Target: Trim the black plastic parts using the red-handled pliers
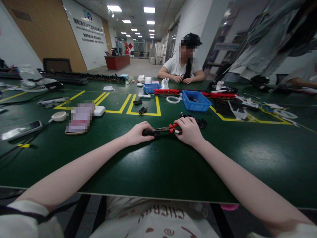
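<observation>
Shirt (160, 215): pale, brown-red print, below the bench (138, 175) edge
Surface: dark green, glossy, marked with yellow lines (143, 114)
Left hand (140, 134): grip closed round a black part (148, 132), mid-bench
Right hand (189, 130): grip clamped on red-handled pliers (171, 128), tips at the part
Across: blue bin (196, 105), seated person (174, 67) in black cap (192, 39)
Room: lit ceiling panels (149, 10), red desk (117, 62), lettered white wall (94, 49)

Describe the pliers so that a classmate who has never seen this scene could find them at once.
Start at the big green table and find the camera wearer's right hand. It grips the pliers, whose nose points toward a small black part in the left hand. Red-and-black handles and grey metal set them apart from that part.
</observation>
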### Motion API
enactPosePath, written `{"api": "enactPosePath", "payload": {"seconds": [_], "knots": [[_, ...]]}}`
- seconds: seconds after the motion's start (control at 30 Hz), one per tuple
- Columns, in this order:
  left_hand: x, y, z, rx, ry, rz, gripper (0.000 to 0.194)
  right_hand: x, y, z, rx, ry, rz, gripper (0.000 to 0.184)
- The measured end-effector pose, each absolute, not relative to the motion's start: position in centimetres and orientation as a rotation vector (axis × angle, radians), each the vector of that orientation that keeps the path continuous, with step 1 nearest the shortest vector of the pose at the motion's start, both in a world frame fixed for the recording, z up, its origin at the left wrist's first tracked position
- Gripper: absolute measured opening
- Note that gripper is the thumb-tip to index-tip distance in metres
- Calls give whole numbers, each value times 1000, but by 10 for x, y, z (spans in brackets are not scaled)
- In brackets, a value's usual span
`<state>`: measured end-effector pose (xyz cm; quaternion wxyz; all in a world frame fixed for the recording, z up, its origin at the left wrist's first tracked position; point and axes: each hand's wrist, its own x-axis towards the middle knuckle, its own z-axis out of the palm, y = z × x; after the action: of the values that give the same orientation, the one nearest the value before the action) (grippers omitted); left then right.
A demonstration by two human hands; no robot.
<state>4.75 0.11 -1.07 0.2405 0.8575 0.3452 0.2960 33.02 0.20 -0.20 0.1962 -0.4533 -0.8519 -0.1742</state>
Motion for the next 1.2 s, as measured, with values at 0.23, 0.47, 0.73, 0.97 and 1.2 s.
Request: {"api": "enactPosePath", "payload": {"seconds": [0.23, 0.47, 0.73, 0.97, 1.2], "knots": [[47, 4, -14, 2346, 942, 803, 25, 333, 2, 0, -1272, -2442, -443, 37], [47, 2, -11, 2342, 941, 798, 25, 336, 3, -1, -1267, -2461, -394, 49], [47, 2, -11, 2341, 914, 775, 27, 339, 4, 3, -1266, -2441, -418, 35], [48, -4, -8, 2466, 917, 768, 34, 338, 4, 2, -1263, -2421, -433, 32], [48, -7, -7, 2691, 973, 681, 28, 338, 4, 0, -1255, -2390, -426, 33]]}}
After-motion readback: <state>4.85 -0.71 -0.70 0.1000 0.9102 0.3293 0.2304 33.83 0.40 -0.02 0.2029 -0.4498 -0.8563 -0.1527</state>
